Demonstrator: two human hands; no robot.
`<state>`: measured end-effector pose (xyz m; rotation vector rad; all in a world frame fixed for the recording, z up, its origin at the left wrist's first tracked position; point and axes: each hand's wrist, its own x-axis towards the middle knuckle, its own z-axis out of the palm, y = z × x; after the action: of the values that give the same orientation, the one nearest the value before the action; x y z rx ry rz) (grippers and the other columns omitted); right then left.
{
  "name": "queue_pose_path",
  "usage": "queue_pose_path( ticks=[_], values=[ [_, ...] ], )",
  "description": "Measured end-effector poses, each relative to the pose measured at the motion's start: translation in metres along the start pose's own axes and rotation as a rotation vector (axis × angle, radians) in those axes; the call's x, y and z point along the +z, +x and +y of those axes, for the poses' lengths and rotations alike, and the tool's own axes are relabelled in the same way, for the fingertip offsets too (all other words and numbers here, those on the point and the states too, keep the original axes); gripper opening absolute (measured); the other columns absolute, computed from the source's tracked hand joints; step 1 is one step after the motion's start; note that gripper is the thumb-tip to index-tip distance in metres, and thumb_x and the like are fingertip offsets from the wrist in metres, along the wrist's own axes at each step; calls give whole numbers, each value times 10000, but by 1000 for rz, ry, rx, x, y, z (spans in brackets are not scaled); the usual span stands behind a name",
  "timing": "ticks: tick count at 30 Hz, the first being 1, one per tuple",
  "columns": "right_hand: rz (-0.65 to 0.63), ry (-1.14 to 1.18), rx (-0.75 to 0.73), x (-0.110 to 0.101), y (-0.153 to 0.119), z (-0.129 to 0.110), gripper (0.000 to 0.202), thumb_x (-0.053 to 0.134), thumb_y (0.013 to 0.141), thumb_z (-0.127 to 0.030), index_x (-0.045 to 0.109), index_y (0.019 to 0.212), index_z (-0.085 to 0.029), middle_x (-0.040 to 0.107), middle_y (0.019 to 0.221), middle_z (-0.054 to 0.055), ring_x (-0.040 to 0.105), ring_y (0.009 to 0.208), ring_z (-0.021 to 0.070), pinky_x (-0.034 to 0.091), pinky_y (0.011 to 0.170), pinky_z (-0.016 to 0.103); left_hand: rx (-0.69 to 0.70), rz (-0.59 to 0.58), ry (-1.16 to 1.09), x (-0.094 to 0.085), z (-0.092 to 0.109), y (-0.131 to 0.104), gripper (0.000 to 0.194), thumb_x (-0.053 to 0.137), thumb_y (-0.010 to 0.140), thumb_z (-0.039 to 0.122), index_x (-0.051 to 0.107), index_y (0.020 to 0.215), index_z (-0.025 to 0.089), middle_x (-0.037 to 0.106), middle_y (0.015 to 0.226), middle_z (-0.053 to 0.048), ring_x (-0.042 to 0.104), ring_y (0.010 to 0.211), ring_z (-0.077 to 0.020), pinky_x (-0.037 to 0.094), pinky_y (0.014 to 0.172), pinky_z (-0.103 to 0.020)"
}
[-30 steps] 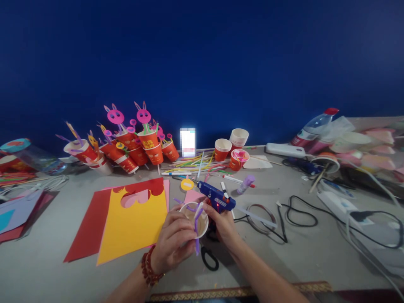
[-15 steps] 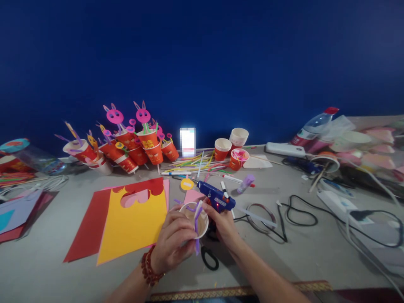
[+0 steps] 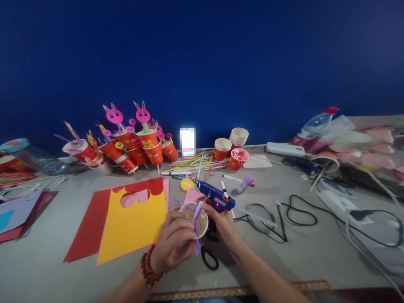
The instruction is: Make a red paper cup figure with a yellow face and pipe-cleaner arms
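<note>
My left hand (image 3: 177, 239) wraps round a paper cup (image 3: 204, 229), its mouth tilted toward me. Purple straws (image 3: 197, 225) stick out over the cup's rim, one at the upper left and one bent over the near side. My right hand (image 3: 224, 223) is closed on the handle of a blue hot glue gun (image 3: 215, 196), its nozzle pointing to the upper left, just beyond the cup. The right thumb lies close to the cup's rim; whether it touches the straw I cannot tell. Below the cup, the black handle of scissors (image 3: 210, 258) shows, partly hidden by my hands.
Yellow paper (image 3: 135, 227) and red paper (image 3: 90, 229) lie at left. Red cups with bunny figures (image 3: 151, 145) stand behind them. Loose straws (image 3: 205, 162), stacked cups (image 3: 222, 148) and a glue stick (image 3: 245, 184) lie ahead. Black cable (image 3: 303, 221) coils at right near a power strip (image 3: 336, 206).
</note>
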<state>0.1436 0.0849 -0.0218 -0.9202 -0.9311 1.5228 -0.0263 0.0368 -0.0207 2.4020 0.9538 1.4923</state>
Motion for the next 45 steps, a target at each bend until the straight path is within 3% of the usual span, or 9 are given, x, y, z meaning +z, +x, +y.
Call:
queue_pose_path(
  ticks=[20,26,37,45],
  values=[
    [-5,6,-4,-2,1,4,260,827,731,-428,750,752,-180,715,744,20,547,570,124,436,519,239,27,6,-12,0,-1,0,146,617,861,86,661,952,192,700,860,-37,585,906,-201,435,1050,-539],
    [-19,27,-8,-2,2,3,231,833,734,-406,760,777,-192,728,773,15,582,615,135,473,596,254,11,-5,7,0,1,0,176,605,847,78,650,951,212,705,862,-23,578,901,-204,408,1062,-572],
    [-9,11,-5,-1,0,3,252,823,739,-435,752,762,-194,716,732,8,531,561,119,420,505,230,2,10,3,1,3,1,188,594,833,65,642,943,209,694,867,-27,584,892,-205,404,1061,-540],
    [18,10,53,1,2,0,336,846,674,-497,729,690,-182,578,531,-32,432,465,99,339,439,227,-36,9,-100,-4,6,5,141,569,844,132,619,951,209,658,851,-44,578,877,-211,490,867,-422]
  ],
)
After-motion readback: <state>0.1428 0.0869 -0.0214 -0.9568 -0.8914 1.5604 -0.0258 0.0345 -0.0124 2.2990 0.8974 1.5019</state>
